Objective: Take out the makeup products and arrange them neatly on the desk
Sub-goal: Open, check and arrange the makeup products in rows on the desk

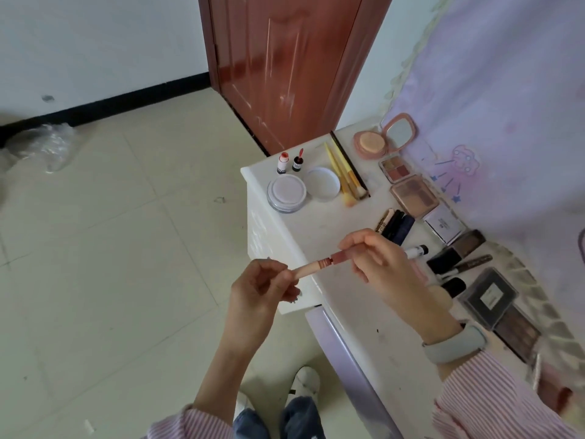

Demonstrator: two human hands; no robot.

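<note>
both hands' fingers, left (266,286) and right (376,258), pinch a lip pencil (319,264) over the desk (335,217) beside palettes (413,193).

We wear pink-and-white striped sleeves (493,403), a pale grey wristband (456,343) on our right wrist, blue jeans (297,419) and white shoes (305,380).

Soft, even daylight; glare streaks the door (285,68); wide-angle bending at the edges; lower right corner blurred.

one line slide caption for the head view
Both hands, left and right, hold a pink lip product tube above the white desk of arranged makeup.
</note>
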